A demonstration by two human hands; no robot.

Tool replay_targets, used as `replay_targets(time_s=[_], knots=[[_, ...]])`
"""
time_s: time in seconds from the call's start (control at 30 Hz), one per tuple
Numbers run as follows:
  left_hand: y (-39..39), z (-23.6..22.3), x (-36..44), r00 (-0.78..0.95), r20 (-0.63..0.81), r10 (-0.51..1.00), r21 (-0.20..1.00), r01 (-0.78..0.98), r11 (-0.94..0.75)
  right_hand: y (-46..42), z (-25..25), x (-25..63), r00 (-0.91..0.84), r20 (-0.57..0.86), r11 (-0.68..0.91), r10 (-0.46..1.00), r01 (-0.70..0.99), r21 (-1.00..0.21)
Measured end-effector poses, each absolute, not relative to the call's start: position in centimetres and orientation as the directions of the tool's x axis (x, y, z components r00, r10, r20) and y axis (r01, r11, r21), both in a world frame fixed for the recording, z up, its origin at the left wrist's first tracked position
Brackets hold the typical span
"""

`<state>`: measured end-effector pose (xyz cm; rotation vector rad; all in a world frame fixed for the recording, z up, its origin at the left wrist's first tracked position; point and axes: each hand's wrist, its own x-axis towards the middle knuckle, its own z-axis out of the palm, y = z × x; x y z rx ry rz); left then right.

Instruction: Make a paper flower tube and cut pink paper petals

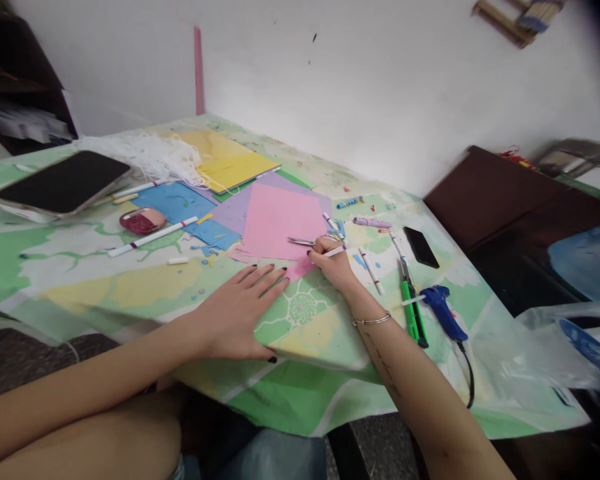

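My left hand (243, 307) lies flat with spread fingers on the patterned tablecloth, its fingertips at the edge of a small pink paper strip (299, 268). In my right hand (333, 263) is a white marker (336, 251), held in a pinch over that strip; its tip is hidden by the fingers. Just beyond the right hand, scissors (303, 241) rest on a large pink sheet (283, 217). Under the pink sheet spreads a lilac sheet (230, 212). Another white marker (371, 271) lies to the right of my right hand.
At right lie a green cutter (411, 310), a blue glue gun (445, 313) with a cord, and a black phone (421, 247). A larger phone (63, 183), white yarn (145, 157), a dark red object (143, 221) and yellow sheets (235, 160) occupy the left and back. A wall stands behind.
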<state>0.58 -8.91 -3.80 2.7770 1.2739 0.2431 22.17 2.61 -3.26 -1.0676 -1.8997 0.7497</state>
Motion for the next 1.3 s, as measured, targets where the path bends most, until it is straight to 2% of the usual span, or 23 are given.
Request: replay_targets(time_s=[0.23,0.73,1.07,1.3], knots=[[-8.90,-3.77,0.60,0.645,0.115,0.756,0.113,0.747,-0.655,2.61,-3.47,22.33,-0.246,0.368,0.439,0.896,0.375,-0.817],[-8.93,-3.61,0.66,0.641,0.107,0.760,0.109,0.752,-0.650,2.65,-3.41,22.17,-0.301,0.405,0.497,0.863,0.372,-0.784],[-8.84,-3.97,0.55,0.650,0.132,0.748,0.108,0.741,-0.663,2.21,-3.49,22.17,-0.249,0.290,0.361,0.924,0.319,-0.876],[-8.86,-3.92,0.61,0.646,0.128,0.752,0.106,0.745,-0.658,2.21,-3.42,22.04,-0.297,0.304,0.394,0.905,0.317,-0.863]])
